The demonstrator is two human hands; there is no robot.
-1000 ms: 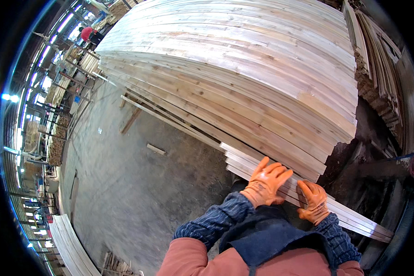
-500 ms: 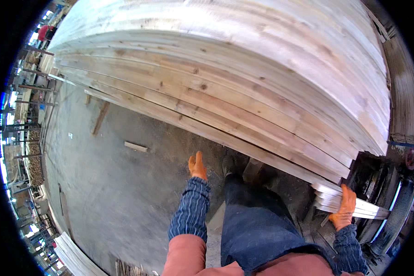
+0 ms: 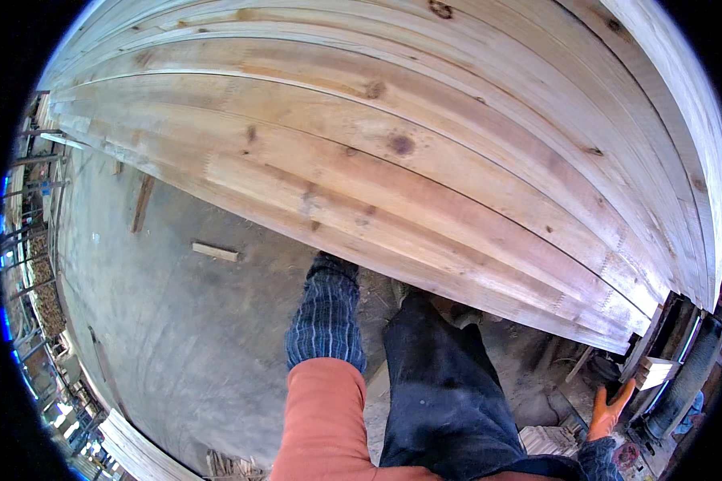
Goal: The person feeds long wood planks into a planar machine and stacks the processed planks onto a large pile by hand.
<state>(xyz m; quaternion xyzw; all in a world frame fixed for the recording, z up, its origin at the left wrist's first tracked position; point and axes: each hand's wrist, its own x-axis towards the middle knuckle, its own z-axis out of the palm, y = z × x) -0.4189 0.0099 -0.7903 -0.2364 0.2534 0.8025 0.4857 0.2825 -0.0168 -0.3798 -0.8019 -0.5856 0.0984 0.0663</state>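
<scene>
A big stack of pale, knotty wooden boards [image 3: 425, 184] spans the upper view, running from far left to near right. My left forearm in its dark striped sleeve [image 3: 325, 313] reaches to the stack's lower edge, where the boards hide the hand and its fingers. At the lower right is my right hand [image 3: 607, 413] in an orange glove. Its thumb and fingers are spread, with the fingertips at the end of a short-looking piece of wood [image 3: 655, 373]. Whether they touch it is hard to tell.
Machinery with a dark roller [image 3: 682, 385] stands at the right edge. A loose wood offcut [image 3: 215, 252] and a narrow strip [image 3: 142, 204] lie on the concrete floor [image 3: 168, 337]. More boards [image 3: 140, 449] lie at lower left, racks beyond.
My left hand has gone from open air to behind the stack's edge. The right hand has moved down and let go of several thin boards. The big stack looks closer.
</scene>
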